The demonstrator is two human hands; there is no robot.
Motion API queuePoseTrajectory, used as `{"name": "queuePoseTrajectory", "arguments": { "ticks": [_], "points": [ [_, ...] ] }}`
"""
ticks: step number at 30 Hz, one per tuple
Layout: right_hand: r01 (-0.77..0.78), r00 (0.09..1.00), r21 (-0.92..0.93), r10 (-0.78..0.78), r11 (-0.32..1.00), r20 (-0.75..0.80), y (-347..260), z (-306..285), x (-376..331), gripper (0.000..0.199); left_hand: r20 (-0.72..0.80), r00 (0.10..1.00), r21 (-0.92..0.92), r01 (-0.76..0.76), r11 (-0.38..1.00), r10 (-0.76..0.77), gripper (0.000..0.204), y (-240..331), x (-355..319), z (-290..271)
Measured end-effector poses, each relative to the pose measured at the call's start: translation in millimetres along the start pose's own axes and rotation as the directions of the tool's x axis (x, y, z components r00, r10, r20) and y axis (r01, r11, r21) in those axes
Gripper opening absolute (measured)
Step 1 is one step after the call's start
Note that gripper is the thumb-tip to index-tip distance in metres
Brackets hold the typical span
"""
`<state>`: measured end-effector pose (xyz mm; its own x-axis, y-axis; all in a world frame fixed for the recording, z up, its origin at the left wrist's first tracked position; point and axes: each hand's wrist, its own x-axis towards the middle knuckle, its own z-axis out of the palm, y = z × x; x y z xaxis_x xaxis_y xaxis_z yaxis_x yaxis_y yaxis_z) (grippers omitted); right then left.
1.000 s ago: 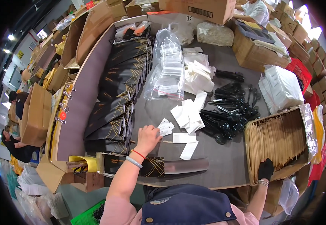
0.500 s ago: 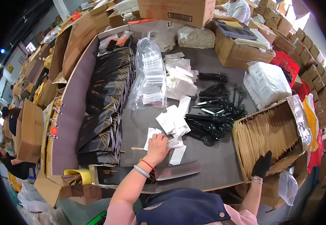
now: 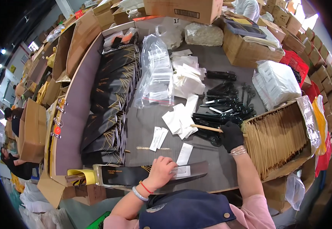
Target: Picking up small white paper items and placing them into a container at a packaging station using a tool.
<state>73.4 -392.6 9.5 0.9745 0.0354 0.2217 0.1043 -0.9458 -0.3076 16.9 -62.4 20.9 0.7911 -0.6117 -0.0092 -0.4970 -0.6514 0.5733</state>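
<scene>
My left hand (image 3: 162,171), bare with a red cord and a pale bangle at the wrist, is closed over the near end of a black printed pouch (image 3: 126,175) by the table's front edge. Its fingers press a small white packet (image 3: 182,171) against the pouch's clear sleeve (image 3: 200,169). My right hand (image 3: 231,138), in a black glove, grips wooden chopsticks (image 3: 206,128) that point left above the white paper packets (image 3: 179,120). Black plastic spoons (image 3: 227,103) lie just beyond that hand. Two narrow white packets (image 3: 158,138) rest over a thin wooden stick (image 3: 143,148).
At the right stands a carton of wooden chopsticks (image 3: 278,139). Overlapping black pouches (image 3: 108,99) line the left side. A clear bag of white packets (image 3: 156,76) lies mid-table, a wrapped white stack (image 3: 276,84) at the right. Cartons and a person (image 3: 246,8) are beyond.
My right hand has moved left out of the carton, now gripping chopsticks. My left hand has come down from the loose packets to the pouch with a white packet.
</scene>
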Motion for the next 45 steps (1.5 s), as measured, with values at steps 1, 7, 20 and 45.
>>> {"name": "queuePoseTrajectory", "arguments": {
  "ticks": [1,7,20,45],
  "points": [
    [0.035,0.999,-0.023,-0.035,0.999,-0.005,-2.4,0.1,-0.2,0.012,-0.112,0.993,0.088,-0.035,0.996,0.045,0.028,3.1,-8.0,2.7],
    [-0.181,0.98,0.223,0.194,0.958,-0.036,-23.4,-53.6,-12.0,0.009,0.008,0.998,0.315,-0.068,0.947,0.069,0.042,13.3,-47.8,15.8],
    [-0.417,0.796,0.375,0.134,0.828,0.591,-57.0,-27.0,-65.9,0.018,-0.015,0.999,0.425,-0.039,0.904,0.05,0.036,18.1,-72.1,12.8],
    [-0.206,0.939,0.416,0.059,0.886,0.338,-57.2,5.0,-80.5,0.029,-0.098,0.971,0.147,0.232,0.961,-0.22,0.085,-20.1,-72.8,-8.4]
  ]
}}
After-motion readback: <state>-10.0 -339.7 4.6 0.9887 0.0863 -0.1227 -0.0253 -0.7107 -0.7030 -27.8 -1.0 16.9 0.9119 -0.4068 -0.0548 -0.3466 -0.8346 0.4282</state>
